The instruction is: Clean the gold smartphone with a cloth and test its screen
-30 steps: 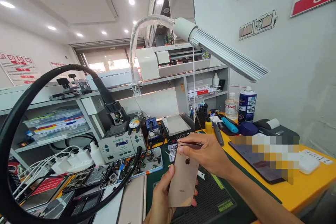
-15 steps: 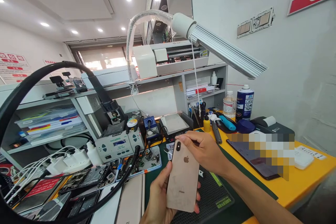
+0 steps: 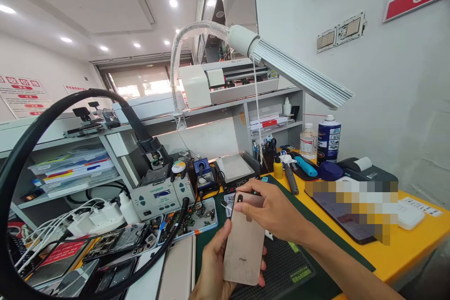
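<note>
A gold iPhone (image 3: 244, 253) is held upright with its back toward me. My left hand (image 3: 216, 248) is closed around its lower half, the thumb along the left edge and fingertips showing at the right edge. My right hand (image 3: 270, 208) pinches the phone's upper end. Its thumb presses on the back beside the camera bump (image 3: 240, 198), and the fingers reach over the top edge. The hand covers part of the logo, and the screen side is hidden. Beneath the phone, a black textured work pad (image 3: 281, 267) lies on a dark green mat (image 3: 330, 248).
Left of my hands are a parts tray (image 3: 206, 215), a hot-air station (image 3: 161, 197) with a thick black hose (image 3: 52, 117), and opened phones. A lamp (image 3: 302, 75) hangs above. A spray can (image 3: 328, 140) and a dark tablet-like device (image 3: 341, 215) stand and lie at right.
My right hand has moved down and left over the phone's top, its thumb now on the back by the camera and covering part of the logo. My left hand keeps its hold.
</note>
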A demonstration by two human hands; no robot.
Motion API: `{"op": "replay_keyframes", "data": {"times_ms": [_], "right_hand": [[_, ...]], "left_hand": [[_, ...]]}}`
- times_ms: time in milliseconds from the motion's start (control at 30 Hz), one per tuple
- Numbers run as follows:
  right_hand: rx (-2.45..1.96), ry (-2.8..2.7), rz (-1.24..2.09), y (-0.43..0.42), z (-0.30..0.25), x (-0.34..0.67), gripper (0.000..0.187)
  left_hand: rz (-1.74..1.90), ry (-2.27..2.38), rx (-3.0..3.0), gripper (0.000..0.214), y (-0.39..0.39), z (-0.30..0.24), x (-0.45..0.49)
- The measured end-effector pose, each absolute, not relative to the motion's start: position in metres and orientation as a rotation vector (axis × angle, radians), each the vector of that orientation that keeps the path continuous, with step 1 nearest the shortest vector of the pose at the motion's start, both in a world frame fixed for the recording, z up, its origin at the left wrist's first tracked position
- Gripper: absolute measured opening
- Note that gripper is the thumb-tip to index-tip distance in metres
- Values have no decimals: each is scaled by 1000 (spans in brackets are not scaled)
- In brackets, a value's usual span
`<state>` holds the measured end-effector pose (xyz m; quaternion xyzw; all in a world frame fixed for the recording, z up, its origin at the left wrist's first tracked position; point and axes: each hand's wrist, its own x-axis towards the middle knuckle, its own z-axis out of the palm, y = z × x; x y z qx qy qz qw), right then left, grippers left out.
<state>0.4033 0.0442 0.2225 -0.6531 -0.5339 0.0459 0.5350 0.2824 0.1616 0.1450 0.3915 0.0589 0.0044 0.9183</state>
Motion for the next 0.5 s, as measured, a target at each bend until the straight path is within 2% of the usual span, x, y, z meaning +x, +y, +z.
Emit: {"op": "replay_keyframes", "data": {"times_ms": [133, 233, 400, 467, 500], "right_hand": [[-1431, -1165, 176, 49, 218, 405, 14], [-1437, -1126, 121, 53, 214, 410, 21], [-1507, -1088, 25, 59, 207, 419, 47], [-1501, -1127, 38, 59, 205, 419, 43], [-1486, -1165, 67, 58, 205, 419, 35]], "left_hand": [[-43, 55, 816, 61, 166, 144, 283], [-94, 51, 805, 68, 166, 142, 285], [-101, 67, 743, 79, 167, 129, 297], [-91, 58, 757, 83, 167, 124, 300], [-79, 63, 770, 86, 168, 123, 300]]}}
